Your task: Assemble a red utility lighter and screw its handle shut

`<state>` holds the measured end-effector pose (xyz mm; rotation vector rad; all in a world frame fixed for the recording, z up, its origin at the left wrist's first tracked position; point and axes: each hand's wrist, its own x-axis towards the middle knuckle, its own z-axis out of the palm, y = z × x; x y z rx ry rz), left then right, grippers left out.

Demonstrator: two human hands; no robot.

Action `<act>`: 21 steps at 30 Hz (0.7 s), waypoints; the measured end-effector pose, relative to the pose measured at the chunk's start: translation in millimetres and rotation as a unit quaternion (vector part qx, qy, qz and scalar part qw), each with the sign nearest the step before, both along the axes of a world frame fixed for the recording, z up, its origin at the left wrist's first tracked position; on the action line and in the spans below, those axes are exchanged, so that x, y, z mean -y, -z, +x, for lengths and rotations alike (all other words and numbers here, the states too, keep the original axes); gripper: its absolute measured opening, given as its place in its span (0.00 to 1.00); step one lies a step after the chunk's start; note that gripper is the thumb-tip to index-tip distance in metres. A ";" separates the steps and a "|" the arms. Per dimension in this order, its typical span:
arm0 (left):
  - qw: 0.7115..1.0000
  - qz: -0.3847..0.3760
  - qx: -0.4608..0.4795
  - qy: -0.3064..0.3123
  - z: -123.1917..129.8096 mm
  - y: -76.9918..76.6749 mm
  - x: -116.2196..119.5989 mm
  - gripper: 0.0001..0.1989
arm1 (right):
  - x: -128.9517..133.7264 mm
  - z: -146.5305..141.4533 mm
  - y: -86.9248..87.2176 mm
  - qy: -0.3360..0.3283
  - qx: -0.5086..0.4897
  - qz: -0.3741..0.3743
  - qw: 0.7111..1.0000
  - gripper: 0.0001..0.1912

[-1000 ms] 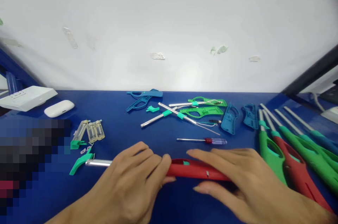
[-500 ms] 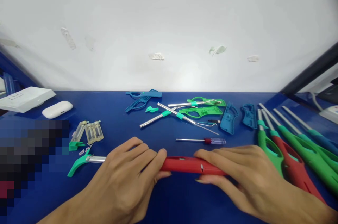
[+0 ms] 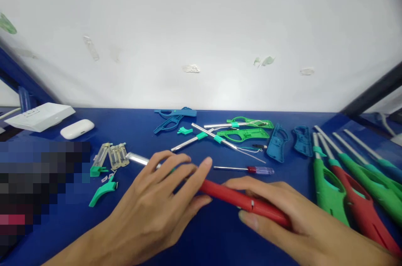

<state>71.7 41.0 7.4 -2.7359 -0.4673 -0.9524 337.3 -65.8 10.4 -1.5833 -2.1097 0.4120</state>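
Note:
A red long-nosed lighter (image 3: 226, 193) spans the space between my two hands, its metal tube pointing up and to the left. My left hand (image 3: 160, 203) lies over the part where tube and body meet, thumb underneath, hiding much of that section. Around the handle end my right hand (image 3: 282, 216) is closed, with the thumb along the near side. Just beyond the lighter lies a screwdriver (image 3: 260, 170) with a clear purple and red handle. A loose green curved piece (image 3: 103, 190) rests left of my left hand, near several clear fuel tanks (image 3: 117, 155).
Blue handle shells (image 3: 176, 117), green handle shells (image 3: 243, 134) and metal tubes with wires (image 3: 216, 136) lie at the back. Several whole lighters (image 3: 329, 190) line the right side. A white case (image 3: 77, 129) and white box (image 3: 40, 116) sit left, before a white wall (image 3: 201, 27).
The lighter has tilted, its tube end rising and its handle end dropping toward me. The tube end has moved away from the green curved piece. My view has shifted slightly left.

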 end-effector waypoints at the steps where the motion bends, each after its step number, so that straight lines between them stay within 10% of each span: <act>1: 1.000 0.004 0.002 -0.020 -1.1 -0.3 -3.1 0.20 | -2.4 1.7 -0.1 0.015 -0.010 0.015 1.000 0.20; 7: 0.990 0.071 0.014 -0.124 -10.2 -1.5 -28.0 0.20 | -6.5 12.8 -4.2 0.031 -0.112 -0.028 0.993 0.19; 21: 0.999 0.045 0.004 -0.025 -10.0 -5.7 -26.7 0.17 | 3.0 -0.5 1.3 0.093 -0.337 -0.214 0.912 0.24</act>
